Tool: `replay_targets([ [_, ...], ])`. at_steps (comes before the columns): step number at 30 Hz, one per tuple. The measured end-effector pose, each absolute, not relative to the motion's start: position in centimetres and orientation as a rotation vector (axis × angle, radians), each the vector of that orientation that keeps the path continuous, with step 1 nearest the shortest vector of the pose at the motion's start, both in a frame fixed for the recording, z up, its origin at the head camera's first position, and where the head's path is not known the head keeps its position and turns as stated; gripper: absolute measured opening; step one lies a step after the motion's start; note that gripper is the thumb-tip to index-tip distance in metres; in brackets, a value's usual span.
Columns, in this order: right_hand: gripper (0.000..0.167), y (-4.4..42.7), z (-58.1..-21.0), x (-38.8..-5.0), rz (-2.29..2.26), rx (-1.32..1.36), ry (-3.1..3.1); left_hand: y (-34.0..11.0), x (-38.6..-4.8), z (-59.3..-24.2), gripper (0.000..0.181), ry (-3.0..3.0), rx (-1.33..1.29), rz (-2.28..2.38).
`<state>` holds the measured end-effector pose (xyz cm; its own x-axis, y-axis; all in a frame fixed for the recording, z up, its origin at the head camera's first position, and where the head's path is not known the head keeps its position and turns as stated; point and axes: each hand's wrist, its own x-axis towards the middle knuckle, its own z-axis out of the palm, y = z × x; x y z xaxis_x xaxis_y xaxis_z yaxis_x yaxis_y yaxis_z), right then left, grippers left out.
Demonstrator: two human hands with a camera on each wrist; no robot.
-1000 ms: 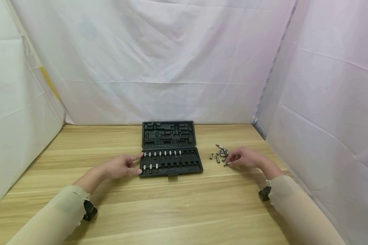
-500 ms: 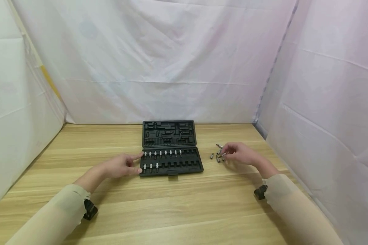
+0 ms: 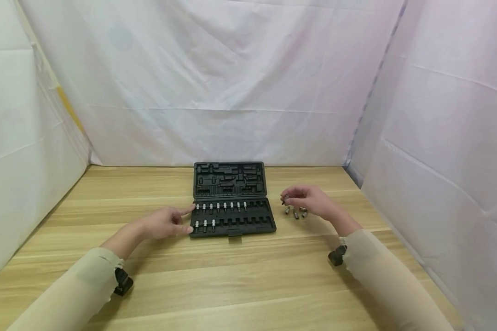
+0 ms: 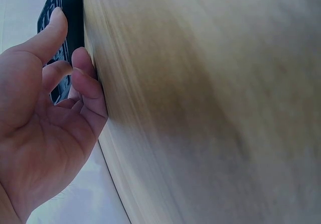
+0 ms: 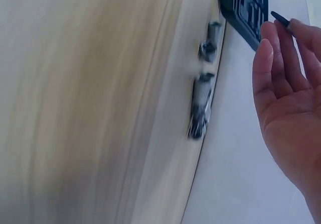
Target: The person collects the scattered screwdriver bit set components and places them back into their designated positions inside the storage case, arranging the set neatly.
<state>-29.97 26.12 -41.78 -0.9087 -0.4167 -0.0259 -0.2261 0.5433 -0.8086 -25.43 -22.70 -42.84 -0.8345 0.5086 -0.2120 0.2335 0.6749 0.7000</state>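
**Slim dark bit [image 5: 280, 19] held beside rectangular black plastic case [image 3: 257, 212]**

Head: the right hand [image 3: 309, 201] pinches the bit; the left hand [image 3: 163, 223], thumb and forefinger spread, touches the case's left edge. Left wrist: other fingers loosely bent. Right wrist: fingertips grip the bit.

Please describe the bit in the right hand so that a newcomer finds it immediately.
On the wooden table, find the open black case, then the right hand to its right. The small bit is pinched in that hand's fingers, its dark end poking out. Unlike the loose bits on the table, it is lifted.
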Motion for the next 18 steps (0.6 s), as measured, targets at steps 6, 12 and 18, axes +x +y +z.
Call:
replay_targets([
  [6, 0.044, 24.1, -41.7, -30.2, -1.421, -0.576, 2.465, -22.7, -25.3, -42.8, 0.085, 2.495, 0.575, 0.979],
  [12, 0.043, 22.5, -41.9, -30.6, -1.505, -0.542, 2.42, -22.7, -25.3, -42.8, 0.085, 2.49, 0.585, 0.992],
  [18, 0.041, 21.2, -41.9, -31.1, -1.534, -0.521, 2.412, -22.7, -25.3, -42.8, 0.085, 2.488, 0.591, 0.994],
])
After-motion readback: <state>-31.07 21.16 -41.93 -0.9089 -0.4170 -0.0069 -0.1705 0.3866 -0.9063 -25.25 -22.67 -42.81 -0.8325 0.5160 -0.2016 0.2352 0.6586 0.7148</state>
